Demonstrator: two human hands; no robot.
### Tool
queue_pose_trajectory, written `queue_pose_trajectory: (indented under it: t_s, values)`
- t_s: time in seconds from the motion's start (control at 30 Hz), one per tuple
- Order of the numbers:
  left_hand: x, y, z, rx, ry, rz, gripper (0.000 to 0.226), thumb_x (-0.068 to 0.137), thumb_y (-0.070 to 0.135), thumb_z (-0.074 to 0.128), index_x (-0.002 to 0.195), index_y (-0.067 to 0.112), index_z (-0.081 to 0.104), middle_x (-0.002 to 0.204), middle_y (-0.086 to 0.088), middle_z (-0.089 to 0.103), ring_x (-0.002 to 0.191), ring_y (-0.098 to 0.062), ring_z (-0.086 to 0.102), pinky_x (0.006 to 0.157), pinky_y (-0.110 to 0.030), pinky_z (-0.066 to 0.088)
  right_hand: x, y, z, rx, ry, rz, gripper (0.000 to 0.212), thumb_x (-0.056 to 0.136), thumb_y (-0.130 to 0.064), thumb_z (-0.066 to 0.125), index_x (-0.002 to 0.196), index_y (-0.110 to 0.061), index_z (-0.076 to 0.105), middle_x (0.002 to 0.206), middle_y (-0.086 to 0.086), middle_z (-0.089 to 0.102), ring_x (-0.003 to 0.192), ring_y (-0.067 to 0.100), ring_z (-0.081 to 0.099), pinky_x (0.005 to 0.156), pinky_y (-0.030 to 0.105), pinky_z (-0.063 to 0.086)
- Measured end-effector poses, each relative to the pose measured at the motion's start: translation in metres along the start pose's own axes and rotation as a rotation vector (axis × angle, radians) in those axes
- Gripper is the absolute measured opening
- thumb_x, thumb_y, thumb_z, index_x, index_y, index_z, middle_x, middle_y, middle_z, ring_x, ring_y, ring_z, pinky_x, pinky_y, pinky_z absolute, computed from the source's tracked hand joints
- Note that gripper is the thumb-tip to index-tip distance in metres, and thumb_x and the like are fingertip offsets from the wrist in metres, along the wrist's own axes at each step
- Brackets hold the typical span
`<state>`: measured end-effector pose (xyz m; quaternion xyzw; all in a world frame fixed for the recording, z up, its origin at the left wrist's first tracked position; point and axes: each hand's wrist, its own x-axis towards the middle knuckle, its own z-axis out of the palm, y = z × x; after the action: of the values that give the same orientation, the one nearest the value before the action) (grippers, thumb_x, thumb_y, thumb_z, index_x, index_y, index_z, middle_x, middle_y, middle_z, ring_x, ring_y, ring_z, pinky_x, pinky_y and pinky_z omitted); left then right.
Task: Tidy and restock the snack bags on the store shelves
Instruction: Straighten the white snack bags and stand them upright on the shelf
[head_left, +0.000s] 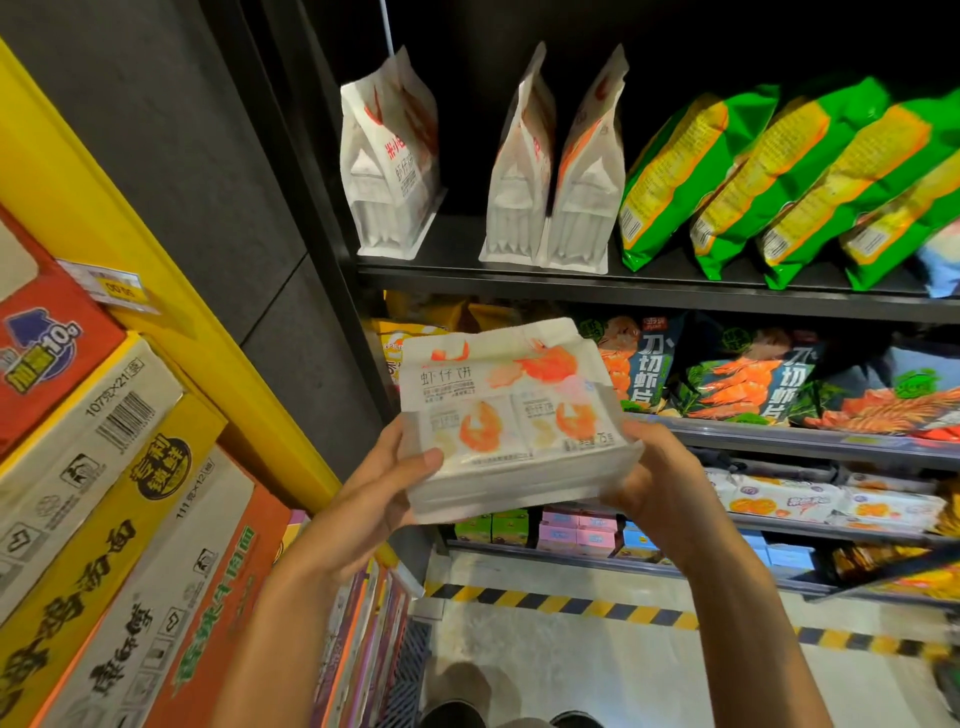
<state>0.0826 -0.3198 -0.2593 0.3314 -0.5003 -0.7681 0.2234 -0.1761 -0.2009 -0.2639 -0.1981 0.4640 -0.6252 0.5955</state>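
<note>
I hold a white snack bag printed with orange shrimp (511, 410) flat in front of the shelves, its face toward me. My left hand (387, 478) grips its lower left corner, thumb on the front. My right hand (657, 480) grips the lower right corner from the side. On the upper black shelf (519, 273) stand three matching white bags (389, 156), one alone at the left and two side by side (553, 171), with a gap between them.
Green and yellow snack bags (779, 182) lean in a row on the upper shelf's right. Dark shrimp-chip bags (753, 379) fill the shelf below. Stacked cartons (104, 467) and a yellow frame (171, 260) crowd the left. A yellow-black floor stripe (597, 605) runs below.
</note>
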Motion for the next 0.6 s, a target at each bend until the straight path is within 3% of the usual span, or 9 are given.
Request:
queue_pose_trajectory:
  t_s: [0.1,0.2,0.4,0.6]
  values:
    - [-0.003,0.008,0.001,0.027,-0.002,0.026,0.087,0.087,0.031,0.070,0.156,0.047,0.020,0.139,0.010,0.065,0.126,-0.020,0.065,0.091,-0.043,0.061,0.001,0.006,0.002,0.078,0.025,0.107,0.048,0.102,-0.024,0.034,0.138,-0.005,0.059,0.131,0.017,0.070,0.118,0.033,0.069,0.093,0.046,0.061]
    - [-0.002,0.011,-0.002,0.005,0.041,-0.008,0.083,0.094,0.039,0.069,0.153,0.059,0.014,0.133,0.020,0.067,0.123,-0.017,0.066,0.088,-0.040,0.062,0.001,0.010,0.004,0.056,0.006,0.161,0.049,0.102,-0.030,0.033,0.135,-0.008,0.062,0.130,0.017,0.070,0.115,0.030,0.071,0.089,0.046,0.062]
    - [-0.002,0.012,-0.007,0.011,-0.025,-0.003,0.064,0.096,0.046,0.058,0.155,0.042,0.033,0.148,0.007,0.058,0.135,-0.023,0.057,0.103,-0.061,0.051,0.000,0.009,0.008,0.045,-0.018,0.105,0.054,0.096,-0.049,0.043,0.139,-0.020,0.058,0.133,0.010,0.070,0.122,0.027,0.068,0.088,0.044,0.062]
    - [-0.006,0.014,-0.015,-0.025,-0.038,0.053,0.111,0.066,0.041,0.095,0.157,0.038,0.030,0.145,-0.003,0.061,0.134,-0.027,0.058,0.094,-0.039,0.059,0.005,0.008,0.004,-0.028,0.019,-0.122,0.051,0.103,-0.031,0.056,0.153,-0.024,0.046,0.147,0.004,0.060,0.131,0.032,0.061,0.102,0.060,0.052]
